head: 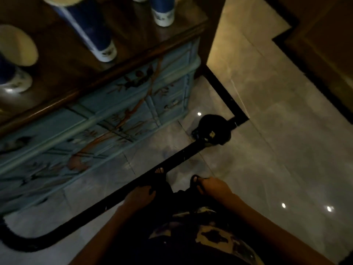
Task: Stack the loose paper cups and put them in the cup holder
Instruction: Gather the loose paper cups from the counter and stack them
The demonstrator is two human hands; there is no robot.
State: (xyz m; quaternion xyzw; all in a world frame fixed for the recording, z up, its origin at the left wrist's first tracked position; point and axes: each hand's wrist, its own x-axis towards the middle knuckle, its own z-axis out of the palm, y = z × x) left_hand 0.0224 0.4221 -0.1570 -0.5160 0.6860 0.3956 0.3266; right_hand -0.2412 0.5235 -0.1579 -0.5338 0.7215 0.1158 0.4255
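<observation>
Blue paper cups with white patterned bases stand on a dark wooden cabinet top (63, 73) at the upper left. A tall nested stack of cups (89, 29) leans in the middle. One single cup (11, 73) is at the far left edge and another cup (162, 12) stands near the right corner. My left hand (140, 196) and my right hand (214, 185) hang low against my dark clothing, well below and apart from the cups, and hold nothing. I cannot make out a cup holder. The picture is dim and blurred.
The cabinet front (99, 127) is blue with painted branches and drawers. Grey glossy floor tiles (277, 150) with a black inlay line spread to the right. A dark round object (212, 131) lies on the floor near the cabinet corner. A dark wall (324, 44) rises at the upper right.
</observation>
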